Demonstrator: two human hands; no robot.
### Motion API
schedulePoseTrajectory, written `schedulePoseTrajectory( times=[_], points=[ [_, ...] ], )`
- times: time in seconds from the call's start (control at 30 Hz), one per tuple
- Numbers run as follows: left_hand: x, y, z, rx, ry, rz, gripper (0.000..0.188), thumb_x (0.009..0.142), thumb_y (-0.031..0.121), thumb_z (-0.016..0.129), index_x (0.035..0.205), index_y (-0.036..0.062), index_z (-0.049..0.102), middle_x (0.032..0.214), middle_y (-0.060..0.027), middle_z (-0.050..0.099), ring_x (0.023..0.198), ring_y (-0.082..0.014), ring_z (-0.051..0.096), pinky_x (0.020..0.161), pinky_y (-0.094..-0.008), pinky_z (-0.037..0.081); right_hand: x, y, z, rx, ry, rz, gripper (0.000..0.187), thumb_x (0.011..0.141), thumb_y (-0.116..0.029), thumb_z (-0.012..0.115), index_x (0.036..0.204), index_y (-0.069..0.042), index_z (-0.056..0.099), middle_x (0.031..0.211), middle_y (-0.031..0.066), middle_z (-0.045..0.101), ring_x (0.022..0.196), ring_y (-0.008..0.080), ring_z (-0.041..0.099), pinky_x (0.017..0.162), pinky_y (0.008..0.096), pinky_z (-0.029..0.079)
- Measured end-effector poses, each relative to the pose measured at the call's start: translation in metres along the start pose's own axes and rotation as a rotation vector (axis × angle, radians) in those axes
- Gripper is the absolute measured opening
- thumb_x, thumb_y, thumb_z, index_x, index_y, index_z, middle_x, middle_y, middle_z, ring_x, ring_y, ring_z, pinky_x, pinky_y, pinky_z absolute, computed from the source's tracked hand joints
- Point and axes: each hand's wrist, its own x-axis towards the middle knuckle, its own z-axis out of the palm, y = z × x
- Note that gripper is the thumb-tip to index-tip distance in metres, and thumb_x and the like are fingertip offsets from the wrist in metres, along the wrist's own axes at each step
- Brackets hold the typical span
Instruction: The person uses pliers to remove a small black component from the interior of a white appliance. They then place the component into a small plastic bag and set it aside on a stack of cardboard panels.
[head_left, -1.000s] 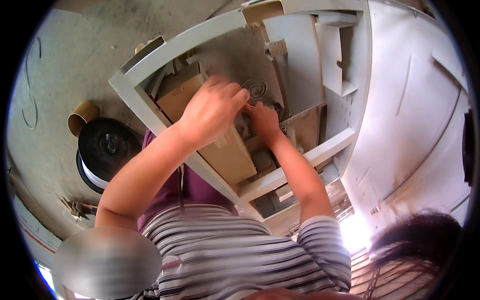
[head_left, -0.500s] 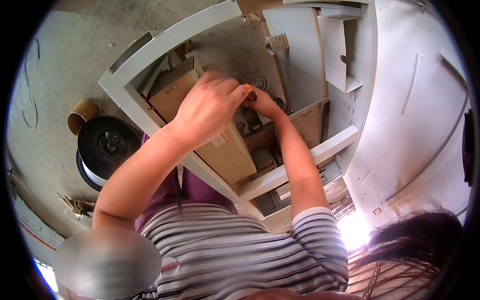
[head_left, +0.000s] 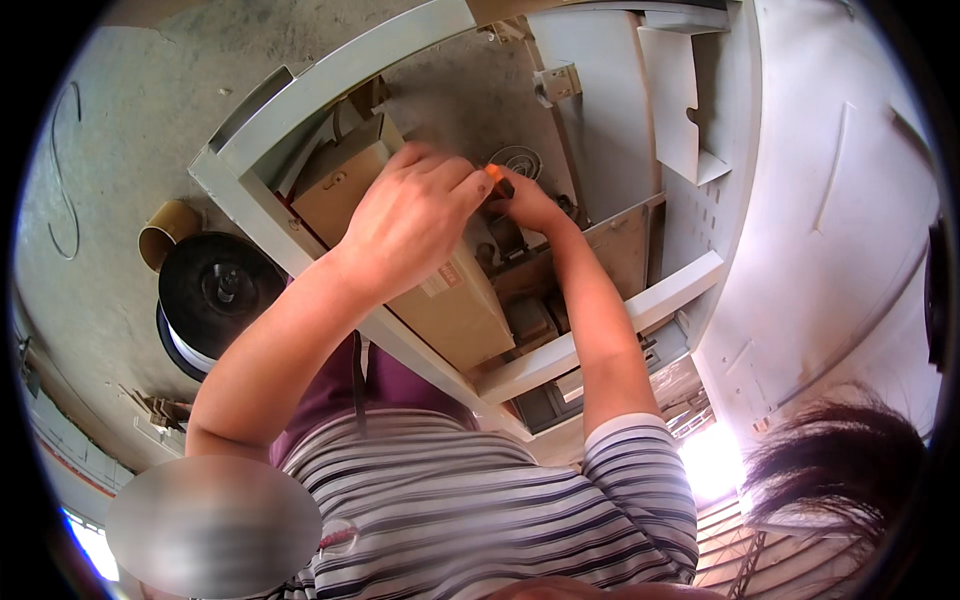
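Concrete floor (head_left: 140, 110) seen beyond grip; orange-and-black tool (head_left: 497, 176) pinched by right hand (head_left: 529, 206), orange end angled toward left hand (head_left: 415, 208), whose closure can't be told.

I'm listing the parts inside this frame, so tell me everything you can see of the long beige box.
The beige box is long and straight-sided, with a plain, matt surface; whether it is painted metal or card is unclear. A pale label with reddish marks sits on it, and a small fitting or cut-out shows on its upper-left part. It lies diagonally inside the pale frame, along the side nearest the person. The left hand hides its middle; contact cannot be told.
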Motion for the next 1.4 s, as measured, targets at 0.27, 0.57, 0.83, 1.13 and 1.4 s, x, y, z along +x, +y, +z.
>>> schedulePoseTrajectory(
  times=[0.27, 0.57, 0.83, 1.13, 1.4],
  points=[
    [0.000, 0.000, -0.001, 0.011, 0.004, 0.008, 0.025, 0.078, 0.004, 0.064, 0.103, 0.0048, 0.062, 0.099, -0.0100, 0.066, 0.096, -0.0287, 0.062, 0.094, -0.0382, 0.044, -0.006, 0.000, -0.008, 0.267, 0.029, 0.170, 0.031, 0.077, -0.001, 0.072, 0.105, -0.005, 0.060, 0.100, 0.0039, 0.063, 0.099, 0.0156, 0.059, 0.092, 0.0310, 0.046],
    [0.001, 0.001, -0.001, 0.022, -0.002, 0.022, 0.024, 0.079, 0.003, 0.064, 0.102, 0.0043, 0.062, 0.098, -0.0101, 0.066, 0.094, -0.0290, 0.063, 0.092, -0.0382, 0.044, -0.001, -0.007, -0.008, 0.172, -0.037, 0.188, 0.031, 0.075, 0.000, 0.072, 0.104, -0.004, 0.060, 0.097, 0.0054, 0.065, 0.095, 0.0178, 0.061, 0.087, 0.0321, 0.047],
    [0.012, 0.013, -0.009, 0.140, -0.252, -0.123, 0.016, 0.086, 0.009, 0.062, 0.101, 0.0040, 0.063, 0.088, -0.0111, 0.064, 0.085, -0.0290, 0.064, 0.086, -0.0387, 0.045, 0.003, 0.019, -0.007, 0.095, -0.076, 0.101, 0.031, 0.076, -0.004, 0.070, 0.106, -0.005, 0.060, 0.101, 0.0059, 0.064, 0.099, 0.0184, 0.059, 0.091, 0.0331, 0.044],
    [0.111, -0.006, 0.061, 0.214, -1.004, -0.049, 0.017, 0.083, 0.018, 0.069, 0.085, 0.0011, 0.070, 0.092, -0.0134, 0.071, 0.086, -0.0284, 0.068, 0.073, -0.0425, 0.053, -0.005, 0.044, 0.002, 0.237, -0.003, 0.055, 0.031, 0.074, -0.005, 0.072, 0.103, -0.004, 0.061, 0.095, 0.0089, 0.066, 0.095, 0.0218, 0.062, 0.086, 0.0351, 0.046],
    [0.136, -0.036, 0.158, 0.429, -1.391, -0.168, 0.026, 0.090, 0.024, 0.066, 0.101, 0.0013, 0.069, 0.089, -0.0111, 0.071, 0.076, -0.0252, 0.070, 0.065, -0.0370, 0.055, -0.029, 0.019, 0.003, 0.536, 0.240, 0.155, 0.033, 0.075, -0.005, 0.072, 0.107, -0.003, 0.062, 0.097, 0.0073, 0.066, 0.095, 0.0217, 0.060, 0.088, 0.0338, 0.045]
  ],
)
